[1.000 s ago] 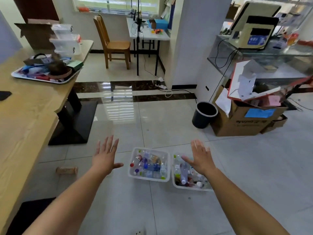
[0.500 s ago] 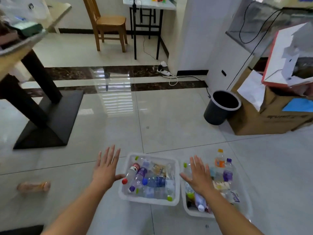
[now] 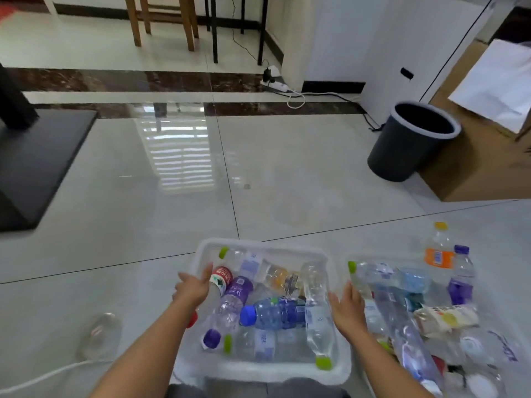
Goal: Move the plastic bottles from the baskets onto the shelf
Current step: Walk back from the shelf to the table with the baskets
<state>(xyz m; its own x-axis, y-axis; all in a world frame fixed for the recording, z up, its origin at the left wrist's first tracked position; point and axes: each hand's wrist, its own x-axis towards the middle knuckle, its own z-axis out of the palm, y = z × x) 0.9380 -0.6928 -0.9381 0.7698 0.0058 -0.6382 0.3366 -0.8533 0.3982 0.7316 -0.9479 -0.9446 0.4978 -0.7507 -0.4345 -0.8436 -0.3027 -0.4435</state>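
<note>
Head-camera view looking down at a glossy tiled floor [image 3: 287,168], closer and lower than half a second earlier; two white plastic baskets sit side by side near the bottom edge, both holding plastic bottles. The left hand [image 3: 192,288], which earlier hovered with fingers spread just left of the left basket [image 3: 258,244], now grips that basket's left wall, thumb hooked inside the rim and fingers curled outside. The right hand [image 3: 346,308], earlier spread above the right basket [image 3: 373,258], has come down between the two baskets; its fingers lie fairly straight against the left basket's right rim, not curled round anything.

The bottles are still in the baskets. In the left one a blue-capped bottle [image 3: 273,313] lies on its side in the middle; a purple-label bottle [image 3: 231,300] lies just left of it; a long clear bottle with a green cap [image 3: 317,311] runs along the right wall. In the right basket an orange-label bottle [image 3: 438,252] and a purple bottle [image 3: 461,278] stand upright at the far side; the others lie heaped.

A loose clear bottle [image 3: 100,337] lies on the floor, left of the left arm; a dark waste bin [image 3: 413,142] stands far right beside a cardboard box [image 3: 474,173]; a black table base [image 3: 34,156] is at far left.
</note>
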